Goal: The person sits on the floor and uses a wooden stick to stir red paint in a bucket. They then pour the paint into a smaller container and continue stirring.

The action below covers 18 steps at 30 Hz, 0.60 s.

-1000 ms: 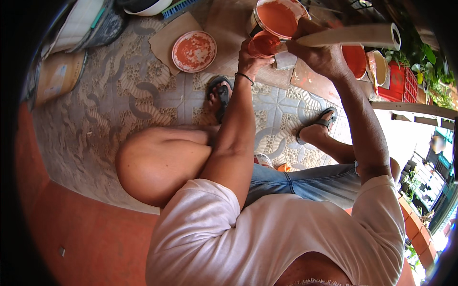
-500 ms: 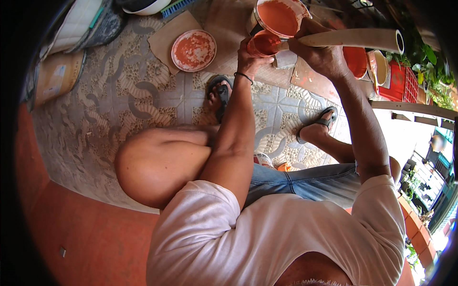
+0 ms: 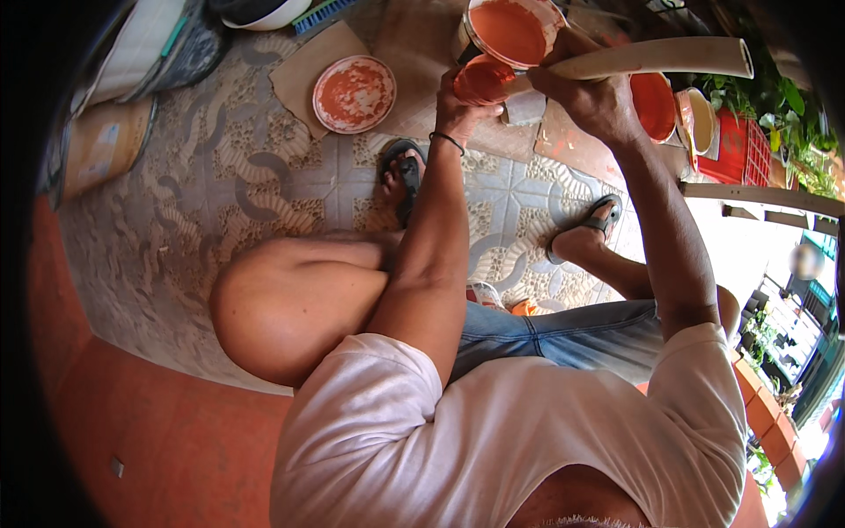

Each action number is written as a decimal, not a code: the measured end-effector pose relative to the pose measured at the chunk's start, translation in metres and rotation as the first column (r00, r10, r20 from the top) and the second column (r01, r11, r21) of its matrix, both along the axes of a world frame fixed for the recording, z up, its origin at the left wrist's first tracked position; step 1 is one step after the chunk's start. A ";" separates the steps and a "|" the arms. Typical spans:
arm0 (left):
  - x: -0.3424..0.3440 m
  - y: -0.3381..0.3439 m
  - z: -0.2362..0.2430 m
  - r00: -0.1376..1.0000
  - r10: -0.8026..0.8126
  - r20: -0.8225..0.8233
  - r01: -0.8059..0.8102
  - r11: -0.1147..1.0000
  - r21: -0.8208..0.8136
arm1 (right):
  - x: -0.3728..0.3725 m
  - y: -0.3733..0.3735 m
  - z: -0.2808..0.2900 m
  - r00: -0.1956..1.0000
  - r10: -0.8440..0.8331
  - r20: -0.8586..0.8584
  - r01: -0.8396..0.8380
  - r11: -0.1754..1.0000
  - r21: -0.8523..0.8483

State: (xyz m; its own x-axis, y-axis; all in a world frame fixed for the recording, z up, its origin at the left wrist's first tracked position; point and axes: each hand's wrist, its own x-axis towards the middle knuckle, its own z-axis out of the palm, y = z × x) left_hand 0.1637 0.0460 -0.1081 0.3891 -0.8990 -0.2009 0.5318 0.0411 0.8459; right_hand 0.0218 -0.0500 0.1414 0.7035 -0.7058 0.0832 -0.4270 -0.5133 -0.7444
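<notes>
My left hand (image 3: 466, 113) is wrapped round a small cup (image 3: 480, 82) coated with orange-red paint, tilted beside a large paint bucket (image 3: 509, 33). My right hand (image 3: 585, 99) grips a long pale hollow tube (image 3: 656, 58). Its far end sticks out to the right, and a pale tip at the other side of the fist reaches the cup's mouth. Whether that tip is the tube itself I cannot tell. Orange-red paint fills part of the bucket, whose rim is smeared. To the left, a paint-smeared round lid (image 3: 355, 94) lies on cardboard (image 3: 290, 77).
Right of my right hand stand another container of red paint (image 3: 651, 106), a cream tub (image 3: 701, 121) and a red crate (image 3: 741, 150). A blue brush (image 3: 324, 14) lies at the top. A cardboard box (image 3: 110, 145) is at far left, with plants (image 3: 792, 97) at far right.
The tube's outer end has shifted slightly right and up, and the cup has turned a little in my left hand. Both hands keep their hold.
</notes>
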 end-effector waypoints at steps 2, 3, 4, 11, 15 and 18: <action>0.000 0.000 0.001 1.000 -0.015 -0.016 0.015 1.000 -0.010 | 0.001 -0.003 -0.001 0.997 -0.043 0.063 0.042 0.999 0.016; 0.001 -0.001 0.002 1.000 -0.028 -0.014 0.027 0.999 -0.017 | 0.002 -0.005 -0.001 0.994 -0.060 0.095 0.058 0.998 0.024; 0.002 -0.001 0.004 0.999 -0.038 -0.010 0.038 0.999 -0.023 | 0.003 -0.008 0.000 0.998 -0.016 0.066 0.023 0.995 -0.102; -0.001 0.001 0.007 1.000 -0.005 0.009 0.005 1.000 -0.001 | 0.003 -0.002 0.000 0.997 0.063 0.040 -0.060 0.996 -0.067; 0.000 -0.003 0.003 0.999 -0.029 0.044 0.029 0.999 -0.013 | 0.007 -0.005 0.002 0.999 -0.011 0.034 0.014 0.997 -0.075; 0.001 -0.002 0.003 0.998 -0.034 0.061 0.035 0.999 -0.028 | 0.006 -0.004 0.003 0.999 0.005 -0.051 -0.008 0.998 -0.065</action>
State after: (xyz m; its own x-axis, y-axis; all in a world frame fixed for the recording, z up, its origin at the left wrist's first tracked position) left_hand 0.1643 0.0435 -0.1053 0.3683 -0.9172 -0.1517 0.4812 0.0484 0.8753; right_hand 0.0279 -0.0543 0.1440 0.7127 -0.6953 0.0926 -0.4598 -0.5628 -0.6869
